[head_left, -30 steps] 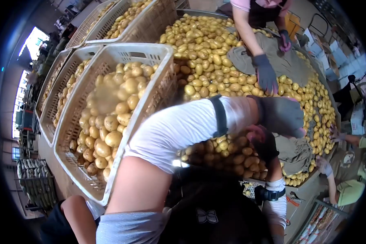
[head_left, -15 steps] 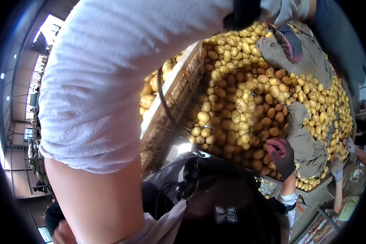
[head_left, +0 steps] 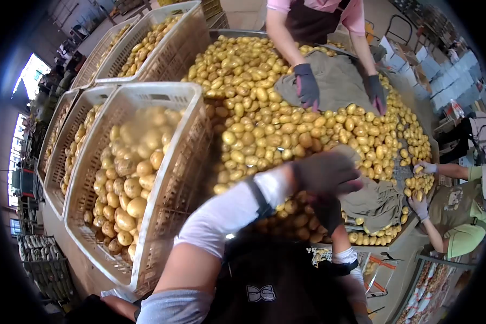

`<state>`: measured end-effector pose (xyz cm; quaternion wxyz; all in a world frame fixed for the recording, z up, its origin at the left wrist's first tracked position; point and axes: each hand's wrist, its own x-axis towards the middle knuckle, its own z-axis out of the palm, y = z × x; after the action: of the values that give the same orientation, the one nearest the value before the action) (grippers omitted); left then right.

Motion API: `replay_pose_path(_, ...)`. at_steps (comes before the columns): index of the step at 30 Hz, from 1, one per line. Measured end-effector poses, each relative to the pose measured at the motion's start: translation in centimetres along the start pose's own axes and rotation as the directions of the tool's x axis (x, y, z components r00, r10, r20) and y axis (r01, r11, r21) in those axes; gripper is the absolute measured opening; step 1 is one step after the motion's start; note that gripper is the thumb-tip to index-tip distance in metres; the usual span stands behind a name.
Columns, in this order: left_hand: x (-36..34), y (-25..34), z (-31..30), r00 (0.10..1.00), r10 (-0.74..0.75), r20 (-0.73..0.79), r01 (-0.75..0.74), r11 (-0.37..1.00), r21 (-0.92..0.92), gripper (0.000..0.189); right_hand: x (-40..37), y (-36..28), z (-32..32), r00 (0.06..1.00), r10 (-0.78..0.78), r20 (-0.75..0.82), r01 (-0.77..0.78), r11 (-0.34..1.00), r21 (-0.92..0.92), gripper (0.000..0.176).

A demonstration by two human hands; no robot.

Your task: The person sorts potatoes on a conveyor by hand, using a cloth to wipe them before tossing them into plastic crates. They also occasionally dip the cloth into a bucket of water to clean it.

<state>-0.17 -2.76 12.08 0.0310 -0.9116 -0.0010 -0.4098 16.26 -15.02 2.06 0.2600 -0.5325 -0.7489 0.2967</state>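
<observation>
Hovering over the potato pile's point(head_left: 264, 116) near edge, left hand point(head_left: 325, 173) curls gloved fingers together; right hand point(head_left: 328, 211) sits just beneath it, its grip impossible to tell.

Bright windows point(head_left: 31, 75) left, stacked boxes point(head_left: 443, 73) right

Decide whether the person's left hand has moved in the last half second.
Yes. The left hand has come back toward the person, from by the far cloth to beside the near grey cloth.
</observation>
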Motion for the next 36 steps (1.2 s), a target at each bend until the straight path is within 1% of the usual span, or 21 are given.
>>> replay_pose_path(1, -1.7, 1.5, 1.2, 0.992, -0.124, -0.006, 0.124, 0.991, -0.041, 0.035, -1.0, 2.2, 0.1, 0.99, 0.104, 0.098, -0.09, 0.987, -0.135, 0.025)
replay_pose_path(2, -3.5, 3.1, 2.2, 0.97, -0.242, -0.003, 0.24, 0.967, -0.082, 0.038, -2.2, 2.6, 0.1, 0.991, 0.103, 0.08, -0.091, 0.986, -0.139, 0.025)
replay_pose_path(4, -8.4, 7.0, 3.5, 0.871, -0.485, 0.08, 0.492, 0.859, -0.143, 0.044, -3.9, 3.1, 0.5, 0.963, 0.22, -0.152, -0.195, 0.967, 0.167, 0.025)
replay_pose_path(6, -12.2, 9.2, 2.5, 0.685, -0.601, 0.413, 0.684, 0.724, -0.081, 0.049, -4.4, 3.0, 0.1, 0.962, 0.258, -0.086, -0.226, 0.934, 0.276, 0.024)
replay_pose_path(8, -16.2, 11.3, 2.3, 0.731, -0.641, 0.234, 0.665, 0.747, -0.032, 0.048, -5.2, 2.9, 0.6, 0.942, 0.308, -0.13, -0.283, 0.942, 0.179, 0.023)
replay_pose_path(12, -17.4, 12.6, -2.2, 0.656, -0.728, 0.198, 0.744, 0.668, -0.005, 0.049, -2.1, 3.1, 2.4, 0.977, 0.005, -0.213, -0.011, 1.0, -0.029, 0.022)
replay_pose_path(14, -17.7, 12.4, -3.6, 0.494, -0.859, 0.138, 0.86, 0.505, 0.065, 0.046, 1.2, 2.4, 3.8, 0.98, -0.012, -0.199, -0.001, 0.998, -0.063, 0.021)
replay_pose_path(15, -18.0, 12.0, -3.4, 0.336, -0.94, 0.054, 0.94, 0.338, 0.035, 0.037, 3.4, 1.0, 4.3, 0.976, -0.106, -0.192, 0.103, 0.994, -0.028, 0.02)
replay_pose_path(16, -16.8, 11.0, -3.5, 0.301, -0.942, -0.151, 0.942, 0.318, -0.106, 0.036, 5.4, -0.5, 4.8, 0.962, -0.197, -0.19, 0.202, 0.979, 0.008, 0.019)
replay_pose_path(18, -18.5, 9.3, -2.7, 0.08, -0.956, -0.282, 0.986, 0.117, -0.117, 0.034, 9.0, -1.1, 7.8, 0.948, -0.304, -0.094, 0.307, 0.952, 0.021, 0.036)
replay_pose_path(20, -19.9, 7.0, -2.9, 0.168, -0.932, -0.32, 0.985, 0.173, 0.016, 0.031, 11.2, -3.8, 9.1, 0.947, -0.304, 0.104, 0.321, 0.906, -0.275, 0.047)
replay_pose_path(22, -20.4, 5.0, -3.4, 0.23, -0.935, -0.269, 0.972, 0.235, 0.014, 0.032, 12.7, -3.5, 10.9, 0.947, -0.263, 0.186, 0.315, 0.874, -0.369, 0.058)
replay_pose_path(26, -19.5, 2.0, -4.7, 0.269, -0.955, -0.125, 0.963, 0.263, 0.062, 0.036, 13.9, -1.7, 10.1, 0.944, -0.207, 0.257, 0.282, 0.91, -0.303, 0.057)
replay_pose_path(27, -20.5, 1.4, -4.0, 0.322, -0.937, -0.139, 0.944, 0.307, 0.12, 0.037, 13.7, -0.6, 9.8, 0.97, -0.235, 0.058, 0.233, 0.972, 0.032, 0.051)
replay_pose_path(28, -21.6, 0.9, -3.1, 0.373, -0.916, -0.148, 0.921, 0.347, 0.175, 0.039, 13.3, 0.7, 9.3, 0.974, -0.177, -0.139, 0.217, 0.905, 0.365, 0.045)
replay_pose_path(29, -22.4, 0.9, -2.4, 0.436, -0.881, -0.183, 0.893, 0.398, 0.209, 0.039, 12.6, 1.1, 7.5, 0.998, 0.021, -0.052, 0.015, 0.797, 0.604, 0.04)
replay_pose_path(30, -23.0, 1.0, -1.9, 0.432, -0.888, -0.154, 0.893, 0.398, 0.209, 0.039, 11.8, 1.1, 5.1, 0.977, 0.198, 0.084, -0.188, 0.599, 0.778, 0.035)
replay_pose_path(31, -22.6, 1.0, -2.0, 0.428, -0.894, -0.135, 0.895, 0.397, 0.204, 0.039, 10.8, 1.7, 3.3, 0.969, 0.219, 0.111, -0.222, 0.594, 0.773, 0.035)
replay_pose_path(32, -22.1, 0.9, -2.1, 0.425, -0.897, -0.121, 0.895, 0.398, 0.2, 0.039, 10.1, 2.4, 1.5, 0.926, 0.305, 0.224, -0.358, 0.514, 0.779, 0.033)
replay_pose_path(34, -23.4, 0.6, -1.5, 0.4, -0.912, -0.092, 0.909, 0.382, 0.167, 0.045, 9.0, 4.9, 0.3, 0.864, 0.364, 0.348, -0.486, 0.422, 0.765, 0.031)
replay_pose_path(36, -25.7, -0.4, -0.5, 0.483, -0.87, -0.105, 0.874, 0.471, 0.115, 0.044, 7.7, 6.4, 2.9, 0.856, 0.425, 0.293, -0.509, 0.599, 0.618, 0.023)
